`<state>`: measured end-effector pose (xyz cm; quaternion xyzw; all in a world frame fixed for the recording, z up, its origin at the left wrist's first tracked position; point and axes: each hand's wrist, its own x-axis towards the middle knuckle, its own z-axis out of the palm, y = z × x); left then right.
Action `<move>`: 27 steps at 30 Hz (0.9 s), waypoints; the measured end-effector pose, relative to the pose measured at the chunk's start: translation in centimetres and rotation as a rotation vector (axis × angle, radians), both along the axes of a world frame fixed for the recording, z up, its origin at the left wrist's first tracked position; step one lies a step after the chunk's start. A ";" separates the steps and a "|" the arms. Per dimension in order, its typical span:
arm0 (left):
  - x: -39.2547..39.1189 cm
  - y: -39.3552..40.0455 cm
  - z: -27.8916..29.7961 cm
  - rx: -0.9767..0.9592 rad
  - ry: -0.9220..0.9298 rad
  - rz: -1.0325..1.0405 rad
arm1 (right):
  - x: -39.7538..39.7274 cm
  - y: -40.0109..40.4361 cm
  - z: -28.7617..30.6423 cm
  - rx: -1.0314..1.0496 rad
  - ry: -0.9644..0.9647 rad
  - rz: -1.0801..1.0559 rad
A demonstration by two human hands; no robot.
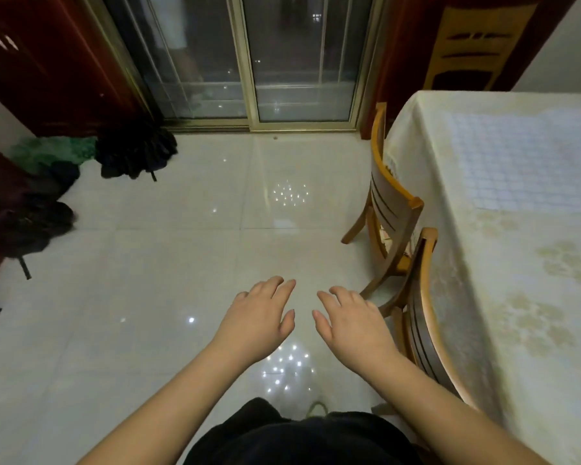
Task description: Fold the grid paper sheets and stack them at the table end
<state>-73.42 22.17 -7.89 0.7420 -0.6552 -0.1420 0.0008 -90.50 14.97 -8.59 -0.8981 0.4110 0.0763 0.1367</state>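
Observation:
White grid paper (524, 159) lies flat on the far part of the table (503, 297), which wears a cream flowered cloth and fills the right side of the view. My left hand (259, 317) and my right hand (353, 323) hover side by side over the tiled floor, palms down, fingers loosely spread, holding nothing. Both hands are well left of the table and far from the paper.
Two wooden chairs (393, 209) (423, 330) are tucked against the table's left edge, the nearer one just right of my right hand. A third chair (467, 45) stands beyond the table. Sliding glass doors (249, 62) are ahead; dark bags (135, 152) lie on the floor at left.

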 end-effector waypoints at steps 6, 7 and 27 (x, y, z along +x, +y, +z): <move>4.2 -7.9 -1.4 0.008 0.024 -0.105 | 4.7 -6.1 -0.4 -0.009 0.023 -0.097; 5.2 -9.2 -1.7 0.002 0.028 -0.128 | 5.7 -7.3 -0.5 -0.015 0.020 -0.116; 8.5 -37.4 -0.3 -0.041 0.006 -0.632 | 7.8 -26.4 1.4 -0.118 0.000 -0.679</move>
